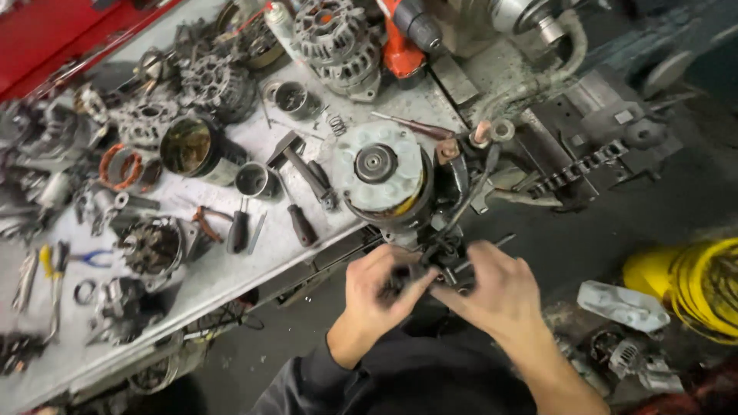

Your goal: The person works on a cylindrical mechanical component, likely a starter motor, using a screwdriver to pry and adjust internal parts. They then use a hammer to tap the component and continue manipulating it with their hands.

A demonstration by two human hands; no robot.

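Pinching a small dark part (419,270) from both sides, left hand (380,296) and right hand (492,288) closed on it, just near of the clamped alternator (380,173). Best kept steady, clear of the bench edge (254,269).

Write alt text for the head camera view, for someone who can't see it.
Seen from above, a person's left hand and right hand grip a small dark part just below a round grey alternator at the edge of a workbench. Alternator housings, hammers and screwdrivers litter the bench, with an orange drill at its far end and a yellow coil at right.
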